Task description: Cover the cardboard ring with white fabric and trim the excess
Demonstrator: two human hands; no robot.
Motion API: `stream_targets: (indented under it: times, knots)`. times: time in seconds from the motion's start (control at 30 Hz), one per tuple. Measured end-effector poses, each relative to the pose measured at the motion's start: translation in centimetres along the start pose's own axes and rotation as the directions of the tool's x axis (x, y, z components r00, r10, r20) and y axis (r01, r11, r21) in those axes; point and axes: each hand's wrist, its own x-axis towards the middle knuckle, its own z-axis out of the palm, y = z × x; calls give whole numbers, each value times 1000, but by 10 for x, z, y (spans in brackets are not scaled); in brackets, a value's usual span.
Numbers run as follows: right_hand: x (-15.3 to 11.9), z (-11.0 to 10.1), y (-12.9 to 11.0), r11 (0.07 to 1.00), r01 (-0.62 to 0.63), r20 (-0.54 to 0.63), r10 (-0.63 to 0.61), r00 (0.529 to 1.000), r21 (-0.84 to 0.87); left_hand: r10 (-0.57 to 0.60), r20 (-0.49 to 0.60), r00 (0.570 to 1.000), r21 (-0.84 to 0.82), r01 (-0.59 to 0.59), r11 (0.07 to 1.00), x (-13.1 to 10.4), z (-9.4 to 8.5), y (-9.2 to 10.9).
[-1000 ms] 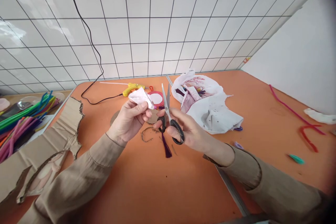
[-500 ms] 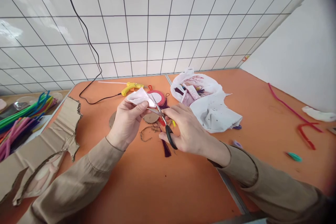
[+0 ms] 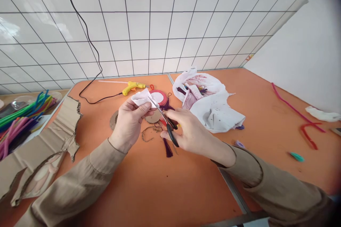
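A folded piece of pale pink-white fabric (image 3: 141,98) is pinched between the thumb and fingers of my left hand (image 3: 130,117). My right hand (image 3: 186,126) grips black-handled scissors (image 3: 171,132), their blades pointing up and left at the fabric's right edge. Behind the fabric lies a red disc with a white centre (image 3: 157,97), partly covered. Below the hands are a dark purple tassel (image 3: 167,149), a round cardboard piece (image 3: 153,117) and a thin brown strand (image 3: 146,135). Another cardboard round (image 3: 113,120) is partly hidden by my left hand.
A yellow glue gun (image 3: 132,87) with a black cord lies at the back. A white plastic bag (image 3: 213,111) holding fabric and threads sits right of centre. Torn cardboard (image 3: 50,138) and pipe cleaners (image 3: 16,124) are at left; red pipe cleaners (image 3: 309,131) and a green item (image 3: 297,156) at right.
The scissors' blades have closed together at the fabric's edge, and the right-hand fingers have drawn in. My left hand keeps its pinch on the fabric, nearly in place.
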Motion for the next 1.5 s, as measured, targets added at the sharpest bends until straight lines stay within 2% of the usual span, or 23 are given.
stream_targets:
  times: [0.33, 0.43, 0.6, 1.0, 1.23, 1.5]
  knots:
    - [-2, 0, 0, 994, -80, 70, 74, 995, 79, -50, 19, 999, -13, 51, 999, 2, -2, 1]
    - [-1, -3, 0, 976, -117, 120, 96, 988, 185, -69, 17, 997, -11, 69, 998, 2, -2, 2]
    - [1, -8, 0, 911, -155, 262, 55, 964, 381, -64, 11, 998, 7, 64, 998, 1, 0, 3]
    - [-1, -5, 1, 931, -192, 207, 131, 969, 310, -64, -58, 996, 61, 67, 996, -4, 4, 4]
    - [0, -4, 4, 914, -186, 205, 117, 972, 361, -93, -62, 994, 51, 96, 994, -1, 1, 4]
    - [3, -5, 10, 816, -103, 244, -48, 969, 569, -97, 1, 995, 57, 96, 994, -1, -1, 3]
